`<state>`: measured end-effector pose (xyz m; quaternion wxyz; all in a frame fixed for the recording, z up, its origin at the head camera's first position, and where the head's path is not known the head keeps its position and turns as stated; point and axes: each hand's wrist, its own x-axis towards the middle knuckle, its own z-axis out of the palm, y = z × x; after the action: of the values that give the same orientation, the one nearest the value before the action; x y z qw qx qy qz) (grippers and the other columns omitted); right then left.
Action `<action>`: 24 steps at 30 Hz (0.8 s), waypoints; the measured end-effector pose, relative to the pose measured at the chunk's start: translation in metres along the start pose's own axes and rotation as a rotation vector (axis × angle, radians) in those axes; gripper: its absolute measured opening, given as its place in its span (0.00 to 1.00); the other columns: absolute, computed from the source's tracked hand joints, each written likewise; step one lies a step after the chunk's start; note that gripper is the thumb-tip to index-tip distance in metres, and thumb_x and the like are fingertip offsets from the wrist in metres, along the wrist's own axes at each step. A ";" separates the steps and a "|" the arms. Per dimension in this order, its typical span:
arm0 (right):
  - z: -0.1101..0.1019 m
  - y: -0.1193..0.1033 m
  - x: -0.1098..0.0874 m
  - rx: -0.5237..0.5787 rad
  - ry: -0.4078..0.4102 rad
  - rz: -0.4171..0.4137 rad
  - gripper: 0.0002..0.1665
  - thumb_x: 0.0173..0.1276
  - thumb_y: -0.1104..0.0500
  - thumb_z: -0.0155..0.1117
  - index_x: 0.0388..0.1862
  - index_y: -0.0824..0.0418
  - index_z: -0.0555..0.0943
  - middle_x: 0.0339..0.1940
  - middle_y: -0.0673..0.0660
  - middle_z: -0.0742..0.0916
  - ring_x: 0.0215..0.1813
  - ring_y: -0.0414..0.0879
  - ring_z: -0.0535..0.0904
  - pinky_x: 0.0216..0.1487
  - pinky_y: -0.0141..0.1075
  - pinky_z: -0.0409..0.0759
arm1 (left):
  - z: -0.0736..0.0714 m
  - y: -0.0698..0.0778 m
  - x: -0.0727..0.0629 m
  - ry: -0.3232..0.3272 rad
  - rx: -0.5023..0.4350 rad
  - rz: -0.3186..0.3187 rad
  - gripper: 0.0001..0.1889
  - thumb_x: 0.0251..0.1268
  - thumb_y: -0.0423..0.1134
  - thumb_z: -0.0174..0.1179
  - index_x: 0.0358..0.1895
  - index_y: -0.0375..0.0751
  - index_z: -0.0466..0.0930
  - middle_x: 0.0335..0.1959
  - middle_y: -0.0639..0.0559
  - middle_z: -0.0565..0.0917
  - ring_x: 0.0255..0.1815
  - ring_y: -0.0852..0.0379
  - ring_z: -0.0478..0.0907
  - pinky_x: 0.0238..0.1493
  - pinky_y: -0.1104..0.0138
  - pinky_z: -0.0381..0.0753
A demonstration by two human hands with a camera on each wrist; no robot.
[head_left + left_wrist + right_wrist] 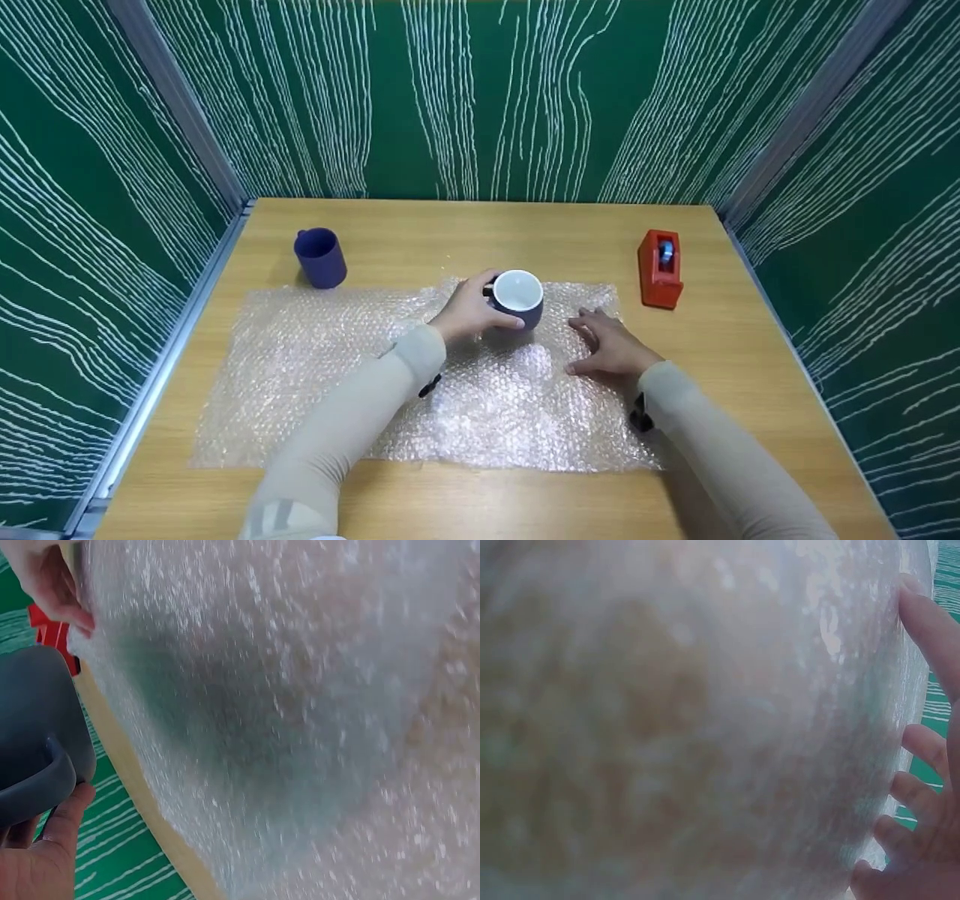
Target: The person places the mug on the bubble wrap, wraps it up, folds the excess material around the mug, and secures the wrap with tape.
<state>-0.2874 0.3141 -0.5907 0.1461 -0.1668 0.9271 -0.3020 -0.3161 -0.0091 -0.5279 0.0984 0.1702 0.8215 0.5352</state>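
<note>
1. Head view: left grip [472,306] grasps the dark, rounded mug with pale interior [517,301], fingers round its body, thumb on the near side. Mug sits right of centre over the clear bubble-wrap sheet [300,360]; cannot tell whether its base touches.
2. Right grip [611,346] released, fingers spread and lightly bent at the sheet's right part; contact likely, not certain.
3. Risk: mug could slip or tip if the hold, off to one side, loosens over the uneven bubbles.
4. Risk: sheet could skid or crease if the right fingers drag it, upsetting the mug's footing.
5. Sheet's back edge runs just beside the purple-blue cylindrical mug [322,264]; a sideways tug there might nudge it.
6. Red tape dispenser [661,270] stands beyond the right edge, bare wood between.
7. Room: strips of wooden counter [450,240] behind and in front; patterned green panels [442,97] bound back and sides.
</note>
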 end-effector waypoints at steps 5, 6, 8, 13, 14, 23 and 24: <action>0.000 0.000 -0.002 0.015 0.001 0.008 0.60 0.57 0.41 0.88 0.82 0.62 0.71 0.89 0.73 0.61 0.89 0.78 0.43 0.86 0.74 0.40 | 0.013 0.002 -0.003 -0.032 0.032 0.004 0.48 0.45 0.41 0.90 0.74 0.47 0.77 0.67 0.48 0.85 0.69 0.47 0.82 0.76 0.54 0.78; 0.000 -0.001 -0.002 0.018 0.002 0.008 0.60 0.57 0.41 0.88 0.82 0.62 0.71 0.88 0.74 0.61 0.89 0.78 0.43 0.86 0.74 0.40 | 0.015 0.002 -0.004 -0.039 0.035 0.004 0.48 0.44 0.41 0.90 0.75 0.47 0.77 0.68 0.48 0.85 0.70 0.47 0.82 0.76 0.54 0.78; 0.000 -0.002 -0.002 0.017 0.005 0.008 0.59 0.57 0.42 0.88 0.82 0.62 0.71 0.88 0.74 0.61 0.89 0.78 0.44 0.86 0.75 0.40 | 0.019 0.003 -0.005 -0.046 0.033 0.006 0.49 0.44 0.41 0.90 0.74 0.46 0.77 0.68 0.47 0.85 0.70 0.47 0.81 0.77 0.54 0.78; 0.001 -0.003 -0.002 0.012 0.012 0.008 0.59 0.57 0.42 0.88 0.81 0.62 0.72 0.88 0.73 0.61 0.89 0.77 0.43 0.86 0.75 0.39 | 0.027 0.003 -0.006 -0.056 0.021 0.029 0.51 0.43 0.39 0.90 0.76 0.46 0.76 0.69 0.47 0.85 0.70 0.46 0.81 0.79 0.51 0.75; 0.001 -0.002 -0.002 0.011 0.014 0.008 0.59 0.56 0.42 0.88 0.81 0.62 0.72 0.88 0.73 0.61 0.89 0.77 0.43 0.86 0.75 0.39 | 0.029 0.003 -0.007 -0.062 0.019 0.032 0.51 0.43 0.38 0.90 0.77 0.45 0.76 0.69 0.46 0.84 0.70 0.46 0.81 0.79 0.51 0.75; 0.003 0.002 0.000 -0.020 0.038 -0.037 0.57 0.56 0.43 0.89 0.79 0.64 0.74 0.87 0.76 0.63 0.88 0.80 0.46 0.85 0.77 0.42 | 0.040 0.001 -0.011 -0.096 0.051 0.044 0.51 0.43 0.39 0.90 0.76 0.41 0.76 0.68 0.44 0.85 0.69 0.46 0.82 0.78 0.54 0.77; 0.003 0.002 0.000 -0.018 0.037 -0.037 0.57 0.56 0.43 0.89 0.78 0.64 0.74 0.87 0.76 0.63 0.88 0.80 0.46 0.85 0.77 0.42 | 0.042 0.000 -0.012 -0.098 0.053 0.049 0.51 0.43 0.40 0.90 0.76 0.40 0.75 0.68 0.44 0.85 0.69 0.45 0.82 0.78 0.53 0.76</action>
<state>-0.2870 0.3136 -0.5945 0.1217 -0.1798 0.9291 -0.2995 -0.2908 0.0219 -0.5449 0.1210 0.2187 0.8254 0.5063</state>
